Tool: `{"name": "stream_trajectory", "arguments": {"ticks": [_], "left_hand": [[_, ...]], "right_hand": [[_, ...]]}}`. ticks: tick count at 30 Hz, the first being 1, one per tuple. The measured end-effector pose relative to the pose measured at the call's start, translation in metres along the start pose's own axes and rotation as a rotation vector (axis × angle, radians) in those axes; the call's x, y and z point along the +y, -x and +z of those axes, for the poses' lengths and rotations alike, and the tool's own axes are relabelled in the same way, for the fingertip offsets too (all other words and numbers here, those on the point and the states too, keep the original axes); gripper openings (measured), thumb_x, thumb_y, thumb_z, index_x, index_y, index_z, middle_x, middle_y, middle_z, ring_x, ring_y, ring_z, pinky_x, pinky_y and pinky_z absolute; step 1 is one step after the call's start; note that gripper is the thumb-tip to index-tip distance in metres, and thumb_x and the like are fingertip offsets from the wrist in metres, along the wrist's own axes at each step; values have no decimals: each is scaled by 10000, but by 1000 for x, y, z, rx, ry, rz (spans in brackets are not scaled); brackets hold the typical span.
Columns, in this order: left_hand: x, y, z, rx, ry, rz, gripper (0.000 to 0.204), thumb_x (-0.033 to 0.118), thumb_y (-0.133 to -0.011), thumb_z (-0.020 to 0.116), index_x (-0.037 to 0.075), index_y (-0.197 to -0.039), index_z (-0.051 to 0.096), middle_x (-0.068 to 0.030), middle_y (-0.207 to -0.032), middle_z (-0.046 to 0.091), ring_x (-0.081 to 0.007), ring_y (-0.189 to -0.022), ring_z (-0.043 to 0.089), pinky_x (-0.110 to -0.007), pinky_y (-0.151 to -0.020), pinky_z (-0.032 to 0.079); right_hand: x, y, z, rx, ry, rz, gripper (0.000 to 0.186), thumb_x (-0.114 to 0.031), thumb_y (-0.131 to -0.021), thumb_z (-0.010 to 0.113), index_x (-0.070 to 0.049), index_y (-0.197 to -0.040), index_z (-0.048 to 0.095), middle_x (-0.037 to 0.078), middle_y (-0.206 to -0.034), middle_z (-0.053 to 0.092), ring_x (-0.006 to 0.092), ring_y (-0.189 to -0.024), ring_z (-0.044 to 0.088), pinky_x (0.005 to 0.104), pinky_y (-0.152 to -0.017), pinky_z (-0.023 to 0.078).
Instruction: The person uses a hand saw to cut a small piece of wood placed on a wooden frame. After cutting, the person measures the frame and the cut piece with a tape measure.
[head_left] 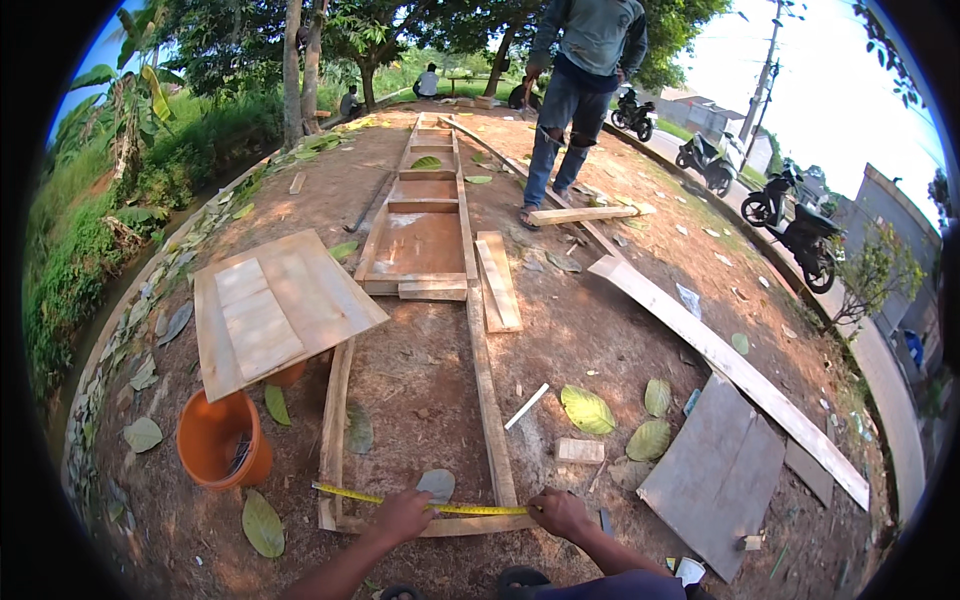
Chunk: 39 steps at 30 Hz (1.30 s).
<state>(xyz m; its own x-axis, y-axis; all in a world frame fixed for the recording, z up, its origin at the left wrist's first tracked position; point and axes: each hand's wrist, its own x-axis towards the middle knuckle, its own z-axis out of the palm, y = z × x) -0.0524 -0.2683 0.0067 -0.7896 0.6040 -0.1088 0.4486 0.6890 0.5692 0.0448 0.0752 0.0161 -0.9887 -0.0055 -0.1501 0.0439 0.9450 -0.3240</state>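
A yellow tape measure is stretched across the near end of a long wooden frame lying on the ground. My left hand grips the tape over the frame's near crosspiece; its loose end sticks out past the left side rail. At the near right corner, my right hand is closed on the tape's other stretch; whether the case is in it is hidden. Close to my left hand lies a grey-green leaf, inside the frame. A small wood block lies beyond my right hand.
Left of the frame stand an orange bucket and a raised wooden panel. On the right lie a grey board and a long plank. Another person stands ahead, near parked motorbikes. A ditch runs along the left.
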Motion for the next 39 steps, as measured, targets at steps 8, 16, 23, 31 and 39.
{"name": "stream_trajectory", "arguments": {"ticks": [8, 16, 23, 31, 39], "left_hand": [[-3, -1, 12, 76, -122, 23, 297, 232, -924, 667, 50, -1155, 718, -210, -1078, 732, -387, -1027, 692, -540, -906, 513], [6, 12, 3, 116, -110, 32, 258, 213, -934, 650, 43, -1114, 724, -209, -1051, 724, -394, -1039, 680, -525, -932, 493], [7, 4, 6, 200, -73, 35, 214, 175, -953, 628, 44, -1109, 696, -162, -1155, 691, -352, -1167, 630, -571, -1047, 436], [31, -1, 6, 291, -23, -27, 294, 88, -923, 597, 18, -1201, 657, -169, -1262, 659, -383, -1344, 529, -570, -1118, 411], [25, -2, 25, 129, 5, -81, 267, 84, -930, 568, 28, -1168, 676, -170, -1185, 674, -373, -1194, 623, -544, -1120, 396]], "right_hand": [[-9, -4, -1, -8, 45, -40, 241, -384, -946, 666, -232, -1076, 801, 88, -1041, 726, 332, -913, 732, 481, -775, 607], [-15, -9, -1, 30, 49, -45, 245, -384, -948, 668, -228, -1086, 798, 86, -1045, 724, 328, -913, 735, 472, -784, 609], [-18, -5, -4, 58, 34, -41, 212, -343, -943, 663, -182, -976, 797, 100, -1007, 727, 349, -906, 728, 494, -789, 591], [-15, -6, -4, 79, 39, -80, 201, -322, -952, 643, -173, -924, 775, 117, -962, 721, 383, -851, 723, 524, -755, 586], [-31, -6, -8, 71, -20, -32, 174, -239, -925, 684, -131, -993, 802, 137, -1022, 730, 376, -936, 712, 488, -811, 571]]}}
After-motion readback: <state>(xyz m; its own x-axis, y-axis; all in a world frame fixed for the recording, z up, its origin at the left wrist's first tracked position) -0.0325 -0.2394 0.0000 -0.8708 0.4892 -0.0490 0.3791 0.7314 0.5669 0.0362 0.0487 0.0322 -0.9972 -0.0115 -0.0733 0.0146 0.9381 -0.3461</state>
